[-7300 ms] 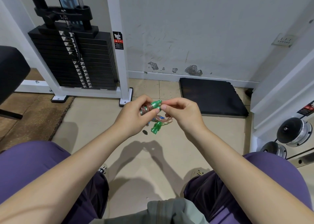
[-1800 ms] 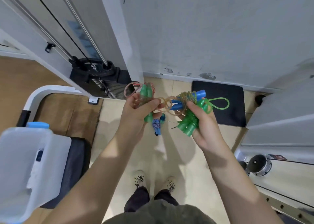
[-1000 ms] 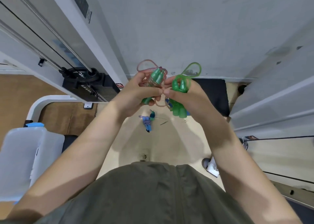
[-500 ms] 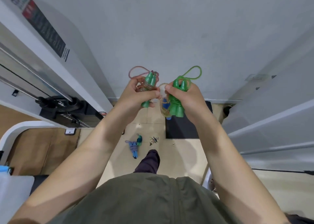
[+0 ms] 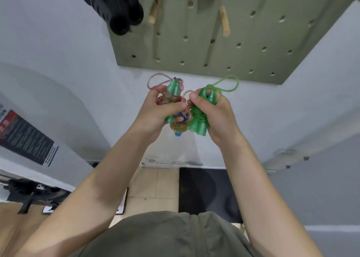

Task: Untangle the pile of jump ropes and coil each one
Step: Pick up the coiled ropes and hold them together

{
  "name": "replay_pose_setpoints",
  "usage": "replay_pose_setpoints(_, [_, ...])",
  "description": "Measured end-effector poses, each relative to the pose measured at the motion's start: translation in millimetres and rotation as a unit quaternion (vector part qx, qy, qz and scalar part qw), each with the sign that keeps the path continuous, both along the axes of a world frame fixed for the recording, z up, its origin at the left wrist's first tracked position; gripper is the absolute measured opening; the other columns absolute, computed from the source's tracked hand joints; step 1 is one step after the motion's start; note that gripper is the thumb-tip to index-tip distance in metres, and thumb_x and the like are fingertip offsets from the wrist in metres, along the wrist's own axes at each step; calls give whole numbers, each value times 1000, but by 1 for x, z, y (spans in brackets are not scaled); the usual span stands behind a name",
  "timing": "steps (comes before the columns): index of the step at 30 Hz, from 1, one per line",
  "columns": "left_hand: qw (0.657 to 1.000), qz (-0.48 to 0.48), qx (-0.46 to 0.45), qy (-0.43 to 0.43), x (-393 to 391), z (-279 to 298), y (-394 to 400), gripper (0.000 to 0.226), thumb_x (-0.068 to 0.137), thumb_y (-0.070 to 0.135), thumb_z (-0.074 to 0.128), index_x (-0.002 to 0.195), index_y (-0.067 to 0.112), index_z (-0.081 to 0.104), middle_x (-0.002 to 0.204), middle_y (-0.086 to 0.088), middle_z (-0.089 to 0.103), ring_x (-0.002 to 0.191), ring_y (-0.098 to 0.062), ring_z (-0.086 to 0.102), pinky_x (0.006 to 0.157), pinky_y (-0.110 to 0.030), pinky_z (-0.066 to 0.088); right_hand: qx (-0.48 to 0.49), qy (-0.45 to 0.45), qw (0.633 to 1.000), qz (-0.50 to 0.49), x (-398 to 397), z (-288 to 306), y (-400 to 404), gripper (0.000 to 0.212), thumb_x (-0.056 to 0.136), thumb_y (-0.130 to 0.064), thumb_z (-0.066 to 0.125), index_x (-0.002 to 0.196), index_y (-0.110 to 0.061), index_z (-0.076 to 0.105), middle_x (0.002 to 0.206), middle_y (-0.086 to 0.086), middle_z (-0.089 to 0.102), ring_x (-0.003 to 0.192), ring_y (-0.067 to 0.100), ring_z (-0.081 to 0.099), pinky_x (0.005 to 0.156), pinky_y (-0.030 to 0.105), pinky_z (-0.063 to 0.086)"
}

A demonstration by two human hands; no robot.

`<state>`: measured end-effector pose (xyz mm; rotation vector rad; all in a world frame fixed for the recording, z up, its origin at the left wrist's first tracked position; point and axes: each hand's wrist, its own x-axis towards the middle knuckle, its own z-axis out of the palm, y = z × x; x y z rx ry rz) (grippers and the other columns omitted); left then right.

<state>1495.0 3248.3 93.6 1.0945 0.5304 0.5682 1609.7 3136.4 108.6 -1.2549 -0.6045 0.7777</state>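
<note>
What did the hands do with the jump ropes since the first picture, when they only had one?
The person rose from sitting, and the right hand picked up a green coiled rope; both hands are now raised toward the pegboard. The left hand still grips the pinkish coiled rope.

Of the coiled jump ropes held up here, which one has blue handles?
The yellowish coiled rope hanging low between the hands; its blue handle ends show. The pink-corded bundle in the left hand and the all-green bundle in the right hand have green handles.

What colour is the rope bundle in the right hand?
Green, cord and handles alike: the rope bundle in the right hand, head view.
</note>
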Motion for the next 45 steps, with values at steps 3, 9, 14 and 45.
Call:
replay_pose_setpoints(3, [998, -10, 51, -25, 29, 34, 7, 71, 68, 4, 81, 131, 10, 48, 99, -10, 71, 86, -23, 70, 66, -30, 54, 19, -19, 999, -17, 26, 37, 9, 11, 89, -14, 67, 81, -8, 65, 81, 11, 68, 74, 26, 65, 67, 37, 54])
replay_pose_setpoints(9, [983, 39, 171, -62, 74, 91, 10, 56, 70, -6, 81, 105, 27, 52, 79, 11, 74, 71, -8, 71, 56, -22, 53, 57, -74, 993, -65, 70, 90, 6, 7, 87, -11, 71, 83, -10, 66, 76, 6, 70, 73, 21, 68, 71, 36, 56])
replay_pose_setpoints(14, [969, 121, 206, -65, 106, 113, 15, 49, 74, -4, 81, 100, 24, 50, 79, 2, 73, 69, -11, 69, 51, -23, 51, 38, -108, 988, -100, 99, 106, 9, 7, 84, -13, 75, 79, -15, 71, 74, 7, 69, 68, 21, 66, 67, 45, 58])
replay_pose_setpoints(45, [989, -15, 141, -42, 105, 102, 32, 13, 91, 23, 71, 96, 12, 68, 73, 3, 71, 70, -13, 69, 66, -32, 60, -57, -153, 984, 66, 114, 93, 17, 35, 96, -24, 62, 92, 11, 57, 64, 15, 63, 51, 25, 63, 54, 31, 54])
